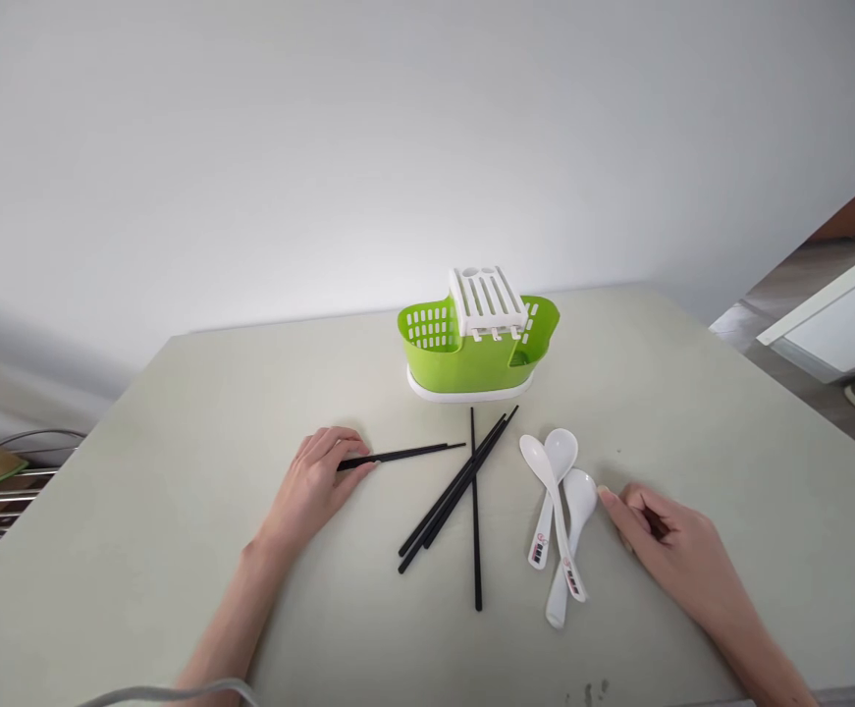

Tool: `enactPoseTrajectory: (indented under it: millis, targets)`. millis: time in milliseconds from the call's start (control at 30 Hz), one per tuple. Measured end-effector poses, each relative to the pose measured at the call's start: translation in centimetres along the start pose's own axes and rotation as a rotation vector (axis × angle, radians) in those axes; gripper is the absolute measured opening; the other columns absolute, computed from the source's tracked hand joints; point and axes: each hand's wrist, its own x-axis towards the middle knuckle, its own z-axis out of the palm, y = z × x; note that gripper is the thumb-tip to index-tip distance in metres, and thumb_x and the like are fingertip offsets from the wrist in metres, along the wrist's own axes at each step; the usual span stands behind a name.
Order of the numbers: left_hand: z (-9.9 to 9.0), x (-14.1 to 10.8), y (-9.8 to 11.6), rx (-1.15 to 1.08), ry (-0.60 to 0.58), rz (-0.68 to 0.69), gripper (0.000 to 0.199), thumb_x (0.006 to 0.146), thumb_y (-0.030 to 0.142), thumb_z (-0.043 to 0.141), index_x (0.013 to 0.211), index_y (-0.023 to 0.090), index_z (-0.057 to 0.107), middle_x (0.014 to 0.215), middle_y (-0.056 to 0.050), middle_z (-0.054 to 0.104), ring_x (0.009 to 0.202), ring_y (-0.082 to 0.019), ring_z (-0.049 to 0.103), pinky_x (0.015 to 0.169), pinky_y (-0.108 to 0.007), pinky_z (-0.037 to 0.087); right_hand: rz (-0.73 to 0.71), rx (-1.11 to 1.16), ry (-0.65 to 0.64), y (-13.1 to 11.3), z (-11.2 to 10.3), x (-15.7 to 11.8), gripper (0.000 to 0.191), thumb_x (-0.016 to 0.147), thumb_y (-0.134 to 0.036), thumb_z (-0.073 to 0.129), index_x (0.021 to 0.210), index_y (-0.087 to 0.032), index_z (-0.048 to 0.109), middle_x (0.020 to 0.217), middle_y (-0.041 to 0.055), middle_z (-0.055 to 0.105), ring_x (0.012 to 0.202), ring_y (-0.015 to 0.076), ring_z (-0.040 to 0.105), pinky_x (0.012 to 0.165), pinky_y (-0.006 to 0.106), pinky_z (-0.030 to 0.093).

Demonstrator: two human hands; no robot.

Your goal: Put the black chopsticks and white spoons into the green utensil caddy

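- Left hand [331, 466] pinching two black chopsticks [398, 456], near-left of green basket [442, 373].
- Right hand [667, 540] half-curled, right of white spoons [559, 511]; can't tell if gripping.
- Likely pickup step; next lift needs sticks aligned.

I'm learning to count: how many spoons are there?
3. The top spoon lies across the others: a second spoon, handle leftmost, and a third spoon, scoop by the right hand. The basket could hide more.

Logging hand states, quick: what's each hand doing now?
Left hand: closed on black chopsticks.
Right hand: loosely curled beside a white spoon, nothing visibly held.
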Motion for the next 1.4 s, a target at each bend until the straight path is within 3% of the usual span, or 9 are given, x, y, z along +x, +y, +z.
enactPoseTrajectory:
  millis: [533, 967, 1067, 1200, 1400]
  targets:
    - [0.4, -0.3, -0.4, 0.114, 0.013, -0.065, 0.023, 0.108, 0.033, 0.045, 0.109, 0.022, 0.065, 0.114, -0.008, 0.070, 0.100, -0.025, 0.066, 0.092, -0.044, 0.051, 0.008, 0.006, -0.004, -0.2, 0.0, -0.1, 0.052, 0.097, -0.060, 0.054, 0.068, -0.024, 0.029, 0.063, -0.0042, 0.032, 0.059, 0.0138, 0.032, 0.057, 0.027, 0.033]
    - [0.4, -0.3, 0.3, 0.128, 0.081, -0.104, 0.021, 0.107, 0.035, 0.046, 0.104, 0.024, 0.064, 0.107, -0.007, 0.074, 0.091, -0.024, 0.069, 0.083, -0.039, 0.053, -0.022, 0.017, 0.005, -0.1, 0.0, -0.1, 0.051, 0.098, -0.059, 0.054, 0.068, -0.024, 0.031, 0.063, -0.0041, 0.034, 0.059, 0.0136, 0.032, 0.056, 0.027, 0.033]
    - [0.1, -0.3, 0.9, 0.038, 0.153, -0.171, 0.022, 0.107, 0.037, 0.045, 0.107, 0.024, 0.063, 0.110, -0.007, 0.073, 0.084, -0.020, 0.070, 0.072, -0.033, 0.053, -0.035, 0.021, 0.014, 0.0, 0.0, -0.1, 0.050, 0.099, -0.058, 0.054, 0.068, -0.024, 0.032, 0.062, -0.0043, 0.035, 0.059, 0.0135, 0.032, 0.056, 0.027, 0.033]
    - [-0.4, -0.2, 2.2, -0.194, 0.357, -0.305, 0.019, 0.105, 0.041, 0.052, 0.106, 0.023, 0.060, 0.093, -0.004, 0.076, 0.086, -0.019, 0.074, 0.077, -0.031, 0.057, -0.025, 0.017, 0.018, 0.0, 0.0, -0.1, 0.051, 0.098, -0.058, 0.055, 0.067, -0.024, 0.032, 0.060, -0.0045, 0.036, 0.058, 0.0134, 0.033, 0.056, 0.027, 0.033]
    - [-1.7, 0.6, 3.4, -0.768, 0.682, -0.462, 0.026, 0.100, 0.046, 0.063, 0.105, 0.022, 0.054, 0.084, -0.002, 0.075, 0.084, -0.021, 0.078, 0.090, -0.045, 0.064, -0.011, 0.039, 0.013, -0.2, 0.0, -0.1, 0.051, 0.098, -0.059, 0.055, 0.068, -0.024, 0.032, 0.062, -0.0048, 0.036, 0.059, 0.0133, 0.033, 0.056, 0.027, 0.032]
